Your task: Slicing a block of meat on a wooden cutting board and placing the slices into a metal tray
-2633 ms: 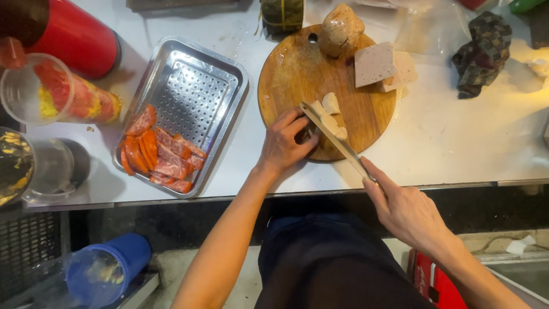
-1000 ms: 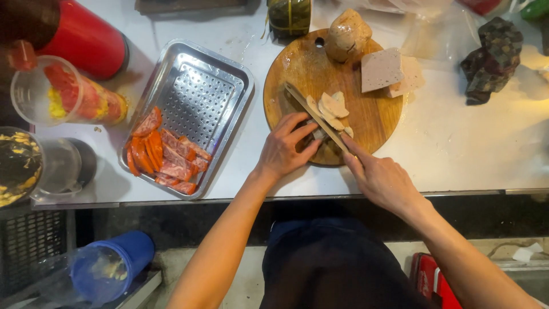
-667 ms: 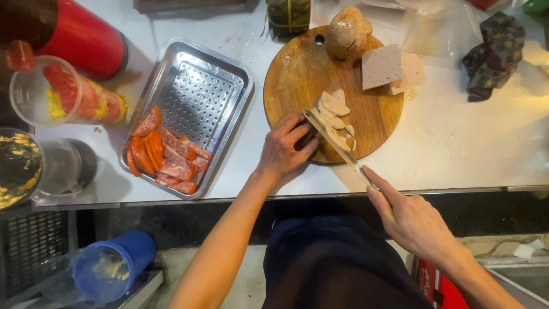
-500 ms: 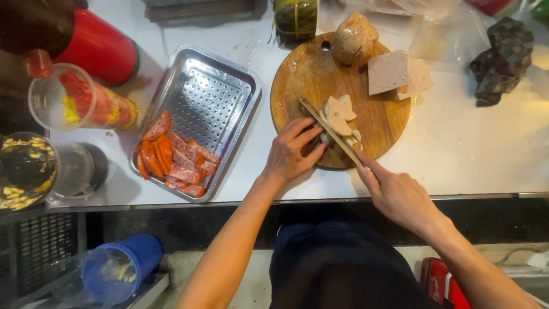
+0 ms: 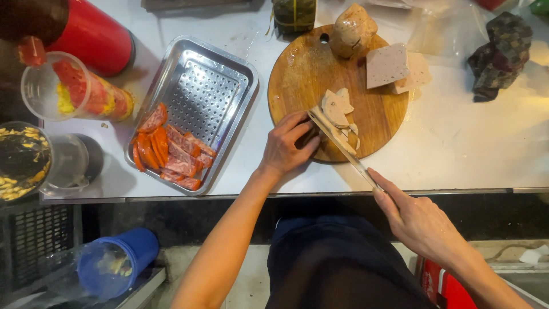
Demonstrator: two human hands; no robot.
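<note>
My right hand point(image 5: 420, 220) grips the handle of a long knife point(image 5: 337, 141) whose blade lies across the near edge of a round wooden cutting board point(image 5: 303, 68). My left hand point(image 5: 287, 144) rests on the board's near left edge, fingers curled against a dark piece right beside the blade. Pale thin slices point(image 5: 336, 107) of a meat loaf lie stacked just past the blade. A squarish grey-pink block point(image 5: 386, 64) of the loaf sits at the board's far right, and a wrapped beige lump point(image 5: 352, 30) lies at the far edge.
A perforated steel tray point(image 5: 211, 86) left of the board holds red sausage slices point(image 5: 168, 151). Clear cups point(image 5: 74, 94) with red and yellow contents, a red cylinder point(image 5: 94, 37), a jar point(image 5: 23, 160), a dark cloth point(image 5: 500, 51) and a blue cup point(image 5: 111, 263) below the counter stand around.
The knife has sawn back and forth through the loaf; my right hand has drawn back toward me off the counter edge. More slices lie stacked by the blade. My left hand stays in place.
</note>
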